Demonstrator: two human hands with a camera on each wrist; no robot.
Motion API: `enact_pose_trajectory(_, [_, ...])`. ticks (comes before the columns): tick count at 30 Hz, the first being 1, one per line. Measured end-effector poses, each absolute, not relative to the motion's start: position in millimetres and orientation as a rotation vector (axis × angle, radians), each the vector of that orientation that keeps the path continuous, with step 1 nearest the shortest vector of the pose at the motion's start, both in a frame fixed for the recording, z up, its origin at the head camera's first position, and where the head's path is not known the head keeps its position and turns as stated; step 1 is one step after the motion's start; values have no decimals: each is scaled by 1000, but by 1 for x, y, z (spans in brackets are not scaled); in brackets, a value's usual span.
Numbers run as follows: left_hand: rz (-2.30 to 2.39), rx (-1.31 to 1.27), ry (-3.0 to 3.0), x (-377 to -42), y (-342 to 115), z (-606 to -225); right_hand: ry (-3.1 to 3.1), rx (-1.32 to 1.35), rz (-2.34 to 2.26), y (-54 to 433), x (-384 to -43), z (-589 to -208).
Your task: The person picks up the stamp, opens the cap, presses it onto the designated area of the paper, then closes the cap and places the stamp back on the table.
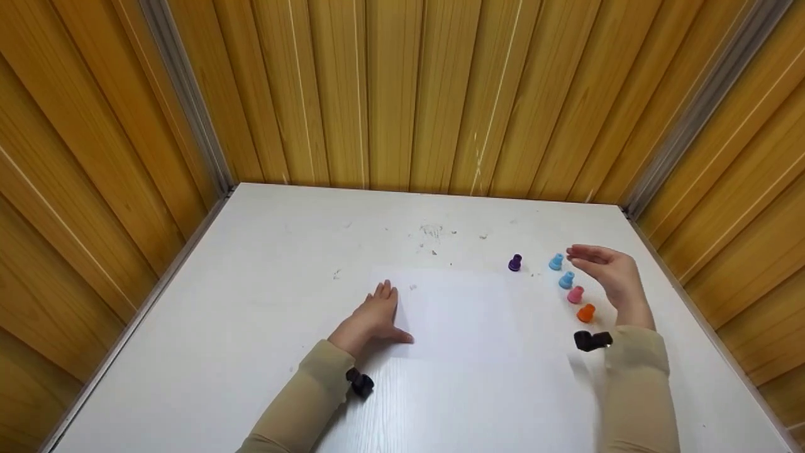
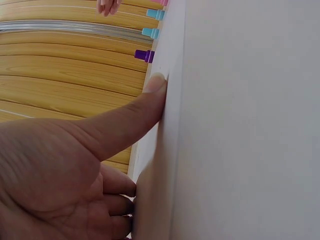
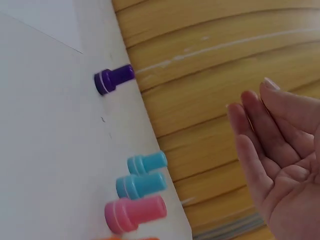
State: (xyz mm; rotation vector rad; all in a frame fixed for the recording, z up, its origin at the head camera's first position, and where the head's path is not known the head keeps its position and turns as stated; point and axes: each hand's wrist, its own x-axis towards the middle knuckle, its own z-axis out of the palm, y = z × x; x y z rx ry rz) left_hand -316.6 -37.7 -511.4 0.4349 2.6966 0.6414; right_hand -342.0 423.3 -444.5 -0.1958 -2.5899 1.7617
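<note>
My left hand (image 1: 375, 318) rests on the left edge of a white sheet of paper (image 1: 462, 314), thumb spread away from the fingers. In the left wrist view its thumb (image 2: 132, 117) lies along the paper's border. My right hand (image 1: 610, 277) is raised above the table's right side, holding nothing, fingers extended and slightly bent. Close to it stand small stampers in a slanting row: two light blue ones (image 1: 556, 262), a pink one (image 1: 575, 294) and an orange one (image 1: 586, 313). A purple stamper (image 1: 515, 262) stands apart, nearer the paper's upper right corner.
The white table (image 1: 251, 264) has dark smudges (image 1: 431, 231) toward its back. Wood-patterned panels (image 1: 390, 94) wall it in at the back and both sides, with grey metal posts (image 1: 188, 94) at the corners. Black wrist cameras are strapped over both sleeves.
</note>
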Motion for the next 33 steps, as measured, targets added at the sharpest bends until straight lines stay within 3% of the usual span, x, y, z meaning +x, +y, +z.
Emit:
enact_pose_trajectory(12, [641, 418, 2696, -316, -38, -511, -2672, -200, 1941, 483, -299, -482])
enact_pose_trajectory(22, [623, 426, 2700, -316, -38, -511, -2574, -277, 2182, 485, -297, -503])
enact_pose_trajectory(33, [629, 422, 2696, -316, -38, -511, -2749, -274, 1947, 482, -303, -514])
